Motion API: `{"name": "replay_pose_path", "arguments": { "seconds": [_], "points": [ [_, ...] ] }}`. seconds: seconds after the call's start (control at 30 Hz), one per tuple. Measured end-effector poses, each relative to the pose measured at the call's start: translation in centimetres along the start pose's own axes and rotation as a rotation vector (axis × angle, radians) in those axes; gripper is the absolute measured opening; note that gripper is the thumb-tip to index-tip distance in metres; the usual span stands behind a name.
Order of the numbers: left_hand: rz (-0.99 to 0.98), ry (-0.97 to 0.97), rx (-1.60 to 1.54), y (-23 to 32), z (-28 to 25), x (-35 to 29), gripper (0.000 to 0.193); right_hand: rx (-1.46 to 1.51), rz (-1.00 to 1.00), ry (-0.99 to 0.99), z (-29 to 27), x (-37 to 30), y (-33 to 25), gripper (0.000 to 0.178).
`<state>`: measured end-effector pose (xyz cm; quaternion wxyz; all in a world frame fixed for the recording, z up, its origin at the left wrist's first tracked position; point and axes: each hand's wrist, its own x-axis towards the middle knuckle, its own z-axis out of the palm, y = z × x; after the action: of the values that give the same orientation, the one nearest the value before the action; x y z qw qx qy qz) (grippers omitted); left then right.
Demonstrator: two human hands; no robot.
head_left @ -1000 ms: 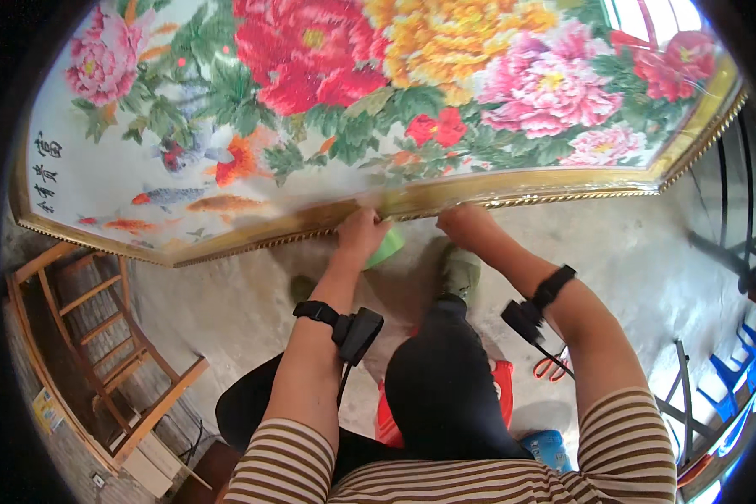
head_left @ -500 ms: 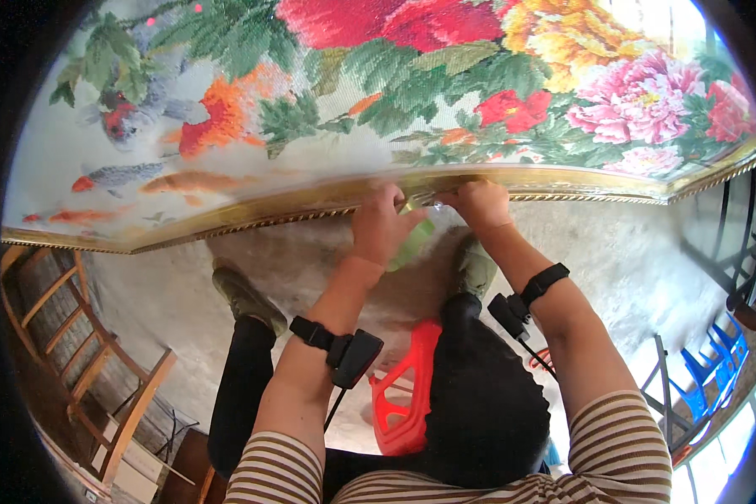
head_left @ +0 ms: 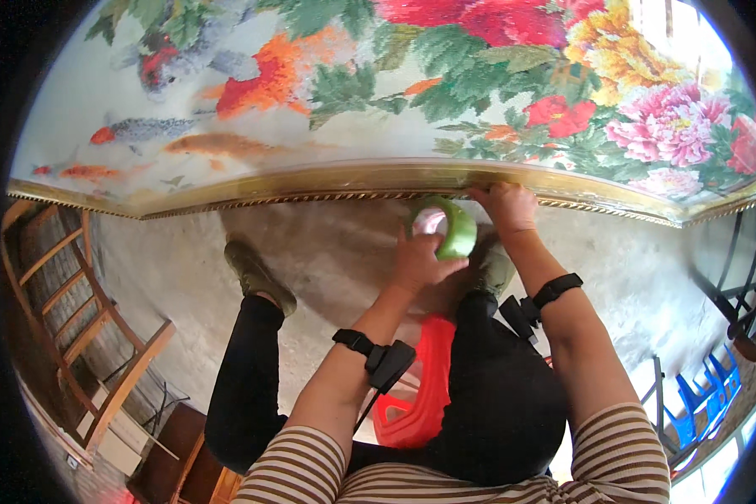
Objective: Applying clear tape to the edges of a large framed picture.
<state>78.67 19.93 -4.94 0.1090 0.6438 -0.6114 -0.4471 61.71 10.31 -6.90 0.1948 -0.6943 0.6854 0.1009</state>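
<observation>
A large framed picture (head_left: pixel 496 109) of flowers and fish stands tilted across the far side. Its gold frame (head_left: pixel 311 181) has a beaded outer edge facing me. My left hand (head_left: pixel 420 262) grips a roll of green tape (head_left: pixel 459 231) just below that edge, thumb and fingers around the ring. My right hand (head_left: pixel 512 208) is closed at the frame's near edge, right of the roll, its fingertips against the gold moulding. Whether those fingers pinch a strip of tape is hidden.
A red plastic stool (head_left: pixel 433 378) is beneath me, between my legs. On the left stands a wooden ladder-like chair (head_left: pixel 80 336), with a brown wooden piece (head_left: pixel 172 454) near it. Blue plastic stools (head_left: pixel 706 391) and dark metal legs (head_left: pixel 735 286) are at the right.
My left hand has come down off the frame edge, turning the tape roll so its ring faces up. My right hand stays at the edge. The view has shifted slightly.
</observation>
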Motion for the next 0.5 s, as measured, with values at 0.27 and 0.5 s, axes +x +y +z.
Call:
{"name": "replay_pose_path", "arguments": {
  "seconds": [0.27,0.5],
  "points": [
    [0.366,-0.192,0.341,-2.4,-6.3,0.5,0.034,-0.106,0.001,0.008,0.1,0.3,-0.3,0.056],
    [0.36,-0.042,0.434,-5.7,-14.5,-0.7,0.048,-0.148,0.011,-0.068,-0.4,0.3,-0.6,0.062]
  ]
}}
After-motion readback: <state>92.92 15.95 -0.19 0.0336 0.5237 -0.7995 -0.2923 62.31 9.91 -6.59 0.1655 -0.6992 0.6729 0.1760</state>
